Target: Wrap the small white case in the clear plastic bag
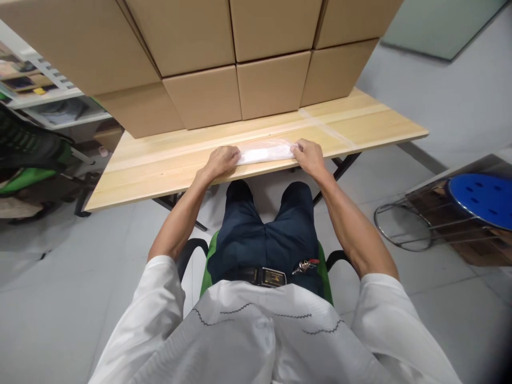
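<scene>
A long, whitish, see-through plastic packet point(264, 151) lies crosswise near the front edge of the wooden table point(160, 173). At its left end, my left hand point(224, 160) is closed with the fingertips gripping the plastic. The fingers of my right hand point(309, 156) pinch the opposite end. Between the two hands the packet looks stretched out flat and shiny; what it contains, if anything, cannot be made out.
Stacked cardboard boxes point(202, 98) stand along the back of the table. A blue stool point(482, 198) is to the right on the floor. On the left are a green and black chair point(30, 178) and white shelves point(60, 101).
</scene>
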Action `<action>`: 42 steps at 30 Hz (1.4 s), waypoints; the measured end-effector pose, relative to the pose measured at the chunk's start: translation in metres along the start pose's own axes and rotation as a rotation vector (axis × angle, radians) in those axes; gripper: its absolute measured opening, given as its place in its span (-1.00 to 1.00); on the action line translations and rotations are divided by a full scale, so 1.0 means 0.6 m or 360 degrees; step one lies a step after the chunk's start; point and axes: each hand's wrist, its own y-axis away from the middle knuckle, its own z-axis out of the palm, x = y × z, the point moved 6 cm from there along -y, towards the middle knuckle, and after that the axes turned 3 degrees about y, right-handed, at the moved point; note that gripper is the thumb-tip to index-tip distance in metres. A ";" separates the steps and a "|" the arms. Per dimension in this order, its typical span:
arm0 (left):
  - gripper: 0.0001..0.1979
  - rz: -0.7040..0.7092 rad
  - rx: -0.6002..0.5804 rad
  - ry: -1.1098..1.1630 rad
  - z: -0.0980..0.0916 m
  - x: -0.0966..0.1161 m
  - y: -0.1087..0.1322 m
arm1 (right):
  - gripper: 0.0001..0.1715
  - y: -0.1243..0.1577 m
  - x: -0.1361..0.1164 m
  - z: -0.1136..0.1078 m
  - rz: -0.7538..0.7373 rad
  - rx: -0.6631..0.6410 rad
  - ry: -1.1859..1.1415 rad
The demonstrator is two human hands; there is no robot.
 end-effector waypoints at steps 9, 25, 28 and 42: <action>-0.51 -0.0175 0.0079 0.0101 -0.001 -0.028 0.026 | -0.51 -0.006 -0.008 0.027 -0.0042 -0.0031 0.0321; -0.44 -0.0274 0.0040 0.0096 -0.002 -0.043 0.053 | -0.34 -0.011 -0.053 0.011 0.0118 -0.0302 0.0648; -0.49 -0.0306 0.0064 0.0103 -0.001 -0.048 0.057 | -0.35 -0.008 -0.055 0.010 0.0118 -0.0326 0.0668; -0.51 -0.0427 0.0240 0.0117 0.001 -0.074 0.081 | -0.37 -0.019 -0.021 0.029 0.0070 -0.0039 0.0347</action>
